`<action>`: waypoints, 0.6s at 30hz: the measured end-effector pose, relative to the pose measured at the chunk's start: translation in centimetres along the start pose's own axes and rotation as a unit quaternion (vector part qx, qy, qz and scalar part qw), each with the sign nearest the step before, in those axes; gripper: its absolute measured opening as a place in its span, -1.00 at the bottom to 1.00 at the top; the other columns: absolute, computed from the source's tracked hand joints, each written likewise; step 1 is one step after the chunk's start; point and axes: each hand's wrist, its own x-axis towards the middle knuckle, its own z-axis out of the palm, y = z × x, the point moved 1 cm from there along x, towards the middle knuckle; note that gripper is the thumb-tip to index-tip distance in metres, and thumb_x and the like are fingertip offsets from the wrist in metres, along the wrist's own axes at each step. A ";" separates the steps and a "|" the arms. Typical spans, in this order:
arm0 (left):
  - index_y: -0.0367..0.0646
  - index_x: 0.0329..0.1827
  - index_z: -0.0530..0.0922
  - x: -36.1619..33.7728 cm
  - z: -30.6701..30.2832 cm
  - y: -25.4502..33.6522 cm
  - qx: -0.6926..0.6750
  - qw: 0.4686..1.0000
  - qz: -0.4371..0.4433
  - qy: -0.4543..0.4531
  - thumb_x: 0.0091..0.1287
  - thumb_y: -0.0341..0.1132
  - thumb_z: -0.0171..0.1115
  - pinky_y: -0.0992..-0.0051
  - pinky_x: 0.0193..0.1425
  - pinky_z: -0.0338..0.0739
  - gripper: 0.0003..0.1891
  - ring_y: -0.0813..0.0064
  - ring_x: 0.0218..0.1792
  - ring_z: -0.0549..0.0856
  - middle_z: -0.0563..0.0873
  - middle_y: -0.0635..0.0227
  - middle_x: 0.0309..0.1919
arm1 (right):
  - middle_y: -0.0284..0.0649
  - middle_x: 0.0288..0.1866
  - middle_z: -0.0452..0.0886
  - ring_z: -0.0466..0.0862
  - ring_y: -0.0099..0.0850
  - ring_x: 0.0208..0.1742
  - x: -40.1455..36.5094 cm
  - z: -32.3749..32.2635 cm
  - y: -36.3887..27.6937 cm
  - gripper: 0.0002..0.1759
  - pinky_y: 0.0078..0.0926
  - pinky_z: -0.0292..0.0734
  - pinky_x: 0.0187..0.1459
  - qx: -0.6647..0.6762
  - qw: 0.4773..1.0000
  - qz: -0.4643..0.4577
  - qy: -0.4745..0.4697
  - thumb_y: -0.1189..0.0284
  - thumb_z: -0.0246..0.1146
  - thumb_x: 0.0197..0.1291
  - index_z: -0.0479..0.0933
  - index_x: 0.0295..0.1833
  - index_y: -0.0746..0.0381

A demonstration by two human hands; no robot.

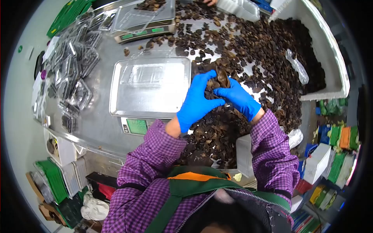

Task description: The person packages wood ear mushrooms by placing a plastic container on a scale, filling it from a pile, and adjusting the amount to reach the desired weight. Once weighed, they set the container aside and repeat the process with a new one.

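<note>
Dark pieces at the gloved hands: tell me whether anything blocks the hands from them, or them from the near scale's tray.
Nothing visible blocks the left hand or the right hand; both are at the dark pieces. Toward the tray, only the left hand itself and the tray's raised rim appear to lie between.

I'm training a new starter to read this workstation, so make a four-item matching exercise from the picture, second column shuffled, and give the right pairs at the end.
Column one
1. Left hand and right hand
2. Large box at the upper right
3. Clear plastic boxes
4. Sleeves

Column two
A. Heaped at the picture's left
B. Purple checked
C. Gloved in blue
D. White-walled, with dark pieces inside

Right pairs: 1-C, 2-D, 3-A, 4-B
</note>
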 end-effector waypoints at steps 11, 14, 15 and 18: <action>-0.21 0.35 0.32 2.0 -17.0 -6.0 -0.126 0.988 -0.046 0.080 0.04 -0.51 0.49 0.43 0.23 0.55 -0.24 0.41 0.15 0.58 0.55 0.20 0.17 | -0.22 -0.03 0.64 0.62 -0.48 -0.06 15.1 13.9 -5.0 -0.53 -0.52 0.57 -0.04 0.054 0.966 -0.246 -0.063 0.57 0.30 0.06 0.45 0.15 0.30; -0.24 0.35 0.32 0.8 -18.5 -10.4 -0.020 0.993 -0.104 0.045 0.06 -0.46 0.47 0.40 0.22 0.53 -0.26 0.39 0.16 0.58 0.56 0.17 0.16 | 0.06 -0.06 0.63 0.65 -0.10 -0.02 20.1 15.3 -1.5 -0.43 -0.31 0.55 0.03 -0.181 0.940 -0.289 0.016 0.41 0.36 -0.05 0.45 0.15 0.28; -0.26 0.35 0.31 0.5 -18.6 -11.5 0.032 0.984 -0.174 -0.011 0.07 -0.43 0.46 0.37 0.23 0.52 -0.26 0.37 0.16 0.58 0.57 0.16 0.15 | 0.14 -0.02 0.60 0.63 0.02 0.01 19.9 15.9 -0.8 -0.40 -0.25 0.53 0.06 -0.283 0.911 -0.296 0.046 0.37 0.36 -0.07 0.45 0.17 0.28; -0.26 0.38 0.28 -2.3 -17.2 -14.4 0.147 0.972 -0.181 -0.022 0.08 -0.39 0.44 0.34 0.25 0.49 -0.23 0.25 0.17 0.59 0.51 0.07 0.22 | 0.18 0.03 0.51 0.57 0.11 0.05 16.1 17.5 0.3 -0.39 -0.14 0.50 0.07 -0.332 0.895 -0.287 0.071 0.31 0.34 -0.03 0.44 0.18 0.27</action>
